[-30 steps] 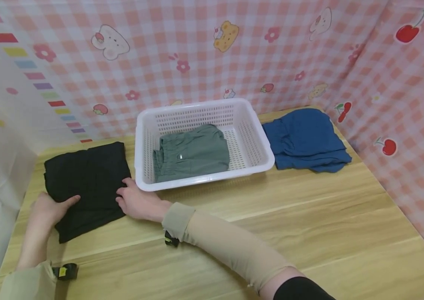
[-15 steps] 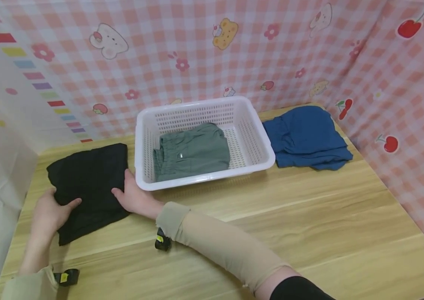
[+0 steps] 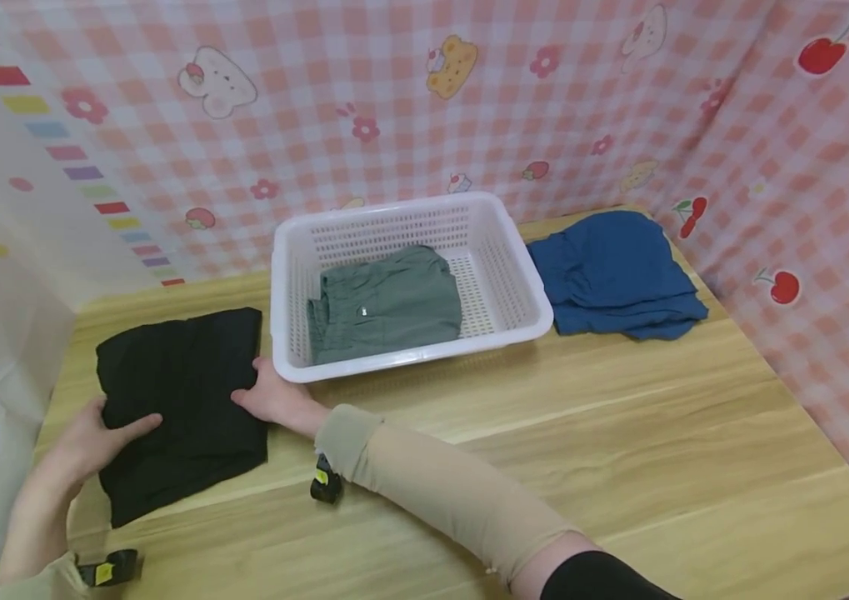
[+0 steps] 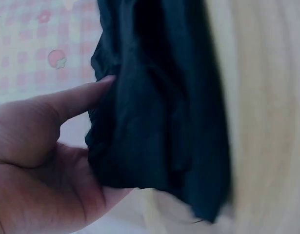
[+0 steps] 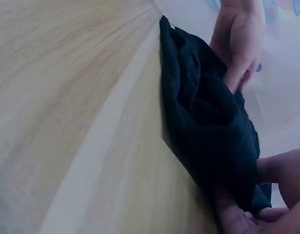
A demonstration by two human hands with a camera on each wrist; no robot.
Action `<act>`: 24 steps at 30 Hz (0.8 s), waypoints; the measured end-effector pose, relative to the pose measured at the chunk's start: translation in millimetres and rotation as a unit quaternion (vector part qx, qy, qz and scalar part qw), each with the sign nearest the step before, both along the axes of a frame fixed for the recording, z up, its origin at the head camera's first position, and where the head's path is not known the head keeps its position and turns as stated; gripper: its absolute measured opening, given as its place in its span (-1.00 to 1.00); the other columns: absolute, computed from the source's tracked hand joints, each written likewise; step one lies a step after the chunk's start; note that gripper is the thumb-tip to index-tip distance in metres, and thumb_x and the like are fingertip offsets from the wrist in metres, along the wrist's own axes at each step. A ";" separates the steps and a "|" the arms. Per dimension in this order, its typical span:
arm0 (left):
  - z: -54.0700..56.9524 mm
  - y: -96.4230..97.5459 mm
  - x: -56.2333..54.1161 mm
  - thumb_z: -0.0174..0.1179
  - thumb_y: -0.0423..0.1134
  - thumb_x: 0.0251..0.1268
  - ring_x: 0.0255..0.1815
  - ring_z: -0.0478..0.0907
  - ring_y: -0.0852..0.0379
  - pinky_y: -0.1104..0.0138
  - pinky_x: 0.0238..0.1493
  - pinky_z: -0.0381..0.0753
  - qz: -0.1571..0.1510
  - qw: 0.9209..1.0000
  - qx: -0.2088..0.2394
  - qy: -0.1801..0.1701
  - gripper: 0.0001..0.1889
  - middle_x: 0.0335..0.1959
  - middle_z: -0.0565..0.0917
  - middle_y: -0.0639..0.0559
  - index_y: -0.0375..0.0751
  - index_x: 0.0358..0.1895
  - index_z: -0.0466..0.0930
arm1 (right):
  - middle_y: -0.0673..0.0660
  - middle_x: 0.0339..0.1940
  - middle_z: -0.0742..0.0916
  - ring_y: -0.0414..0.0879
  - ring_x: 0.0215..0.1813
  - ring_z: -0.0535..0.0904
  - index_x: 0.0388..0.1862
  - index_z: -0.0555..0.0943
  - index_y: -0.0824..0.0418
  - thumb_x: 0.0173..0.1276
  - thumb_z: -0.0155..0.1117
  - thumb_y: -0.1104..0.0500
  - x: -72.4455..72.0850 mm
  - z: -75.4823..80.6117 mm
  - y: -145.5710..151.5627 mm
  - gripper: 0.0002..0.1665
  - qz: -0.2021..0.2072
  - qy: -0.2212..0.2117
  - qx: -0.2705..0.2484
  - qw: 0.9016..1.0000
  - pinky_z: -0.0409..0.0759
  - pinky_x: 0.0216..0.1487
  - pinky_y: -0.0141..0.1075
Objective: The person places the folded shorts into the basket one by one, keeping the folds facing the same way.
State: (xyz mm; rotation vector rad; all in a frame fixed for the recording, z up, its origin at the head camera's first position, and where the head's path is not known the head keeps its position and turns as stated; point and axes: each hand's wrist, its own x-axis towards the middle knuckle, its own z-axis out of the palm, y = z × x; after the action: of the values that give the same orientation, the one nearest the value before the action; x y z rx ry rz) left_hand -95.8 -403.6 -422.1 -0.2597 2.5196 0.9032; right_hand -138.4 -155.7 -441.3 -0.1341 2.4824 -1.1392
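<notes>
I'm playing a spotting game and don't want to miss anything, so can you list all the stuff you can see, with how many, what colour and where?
basket: 1, white, back middle of the table
green garment: 1, grey-green, folded inside the basket
blue garment: 1, blue, on the table right of the basket
black garment: 1, black, left of the basket, between the hands
table: 1, light wood, under the basket
patterned backdrop: count unclear, mostly pink and white, behind and beside the table
wrist devices: 2, black with yellow patches, one at each cuff
tan sleeves: 2, tan, one on each arm
left hand: 1, bare, gripping the black garment's left side
right hand: 1, bare, gripping its right side
</notes>
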 end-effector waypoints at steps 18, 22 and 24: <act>-4.2 15.9 2.5 -0.07 -0.01 0.70 0.29 0.40 -0.63 -0.34 0.30 0.47 0.100 0.992 -0.054 0.060 -0.25 0.38 0.29 -0.76 -0.74 0.47 0.07 | 0.00 0.51 0.63 -0.20 0.54 0.52 0.52 0.50 0.08 0.55 0.31 0.08 -0.4 -4.9 -10.7 -0.40 -0.050 0.030 -0.048 0.997 0.52 0.50 -0.39; -4.0 17.1 5.2 -0.03 -0.04 0.69 0.26 0.42 -0.59 -0.23 0.18 0.56 0.104 0.990 -0.055 0.081 -0.30 0.36 0.34 -0.73 -0.70 0.45 0.14 | 0.03 0.49 0.65 -0.18 0.53 0.53 0.51 0.52 0.12 0.53 0.31 0.17 2.3 -5.4 -9.0 -0.41 -0.038 0.049 -0.070 0.996 0.51 0.51 -0.41; -4.1 17.6 7.0 0.01 -0.06 0.68 0.20 0.47 -0.54 -0.05 0.02 0.62 0.108 0.988 -0.055 0.096 -0.35 0.32 0.39 -0.70 -0.67 0.40 0.21 | 0.04 0.47 0.66 -0.17 0.52 0.55 0.50 0.53 0.14 0.53 0.31 0.19 3.8 -5.4 -8.8 -0.42 -0.031 0.062 -0.072 0.995 0.52 0.50 -0.41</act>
State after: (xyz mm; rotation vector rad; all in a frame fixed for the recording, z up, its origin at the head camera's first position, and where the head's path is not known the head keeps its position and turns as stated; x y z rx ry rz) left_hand -88.8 -386.0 -426.2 -0.5119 2.7638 0.9079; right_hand -134.6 -164.5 -446.7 -0.1750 2.5243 -1.3758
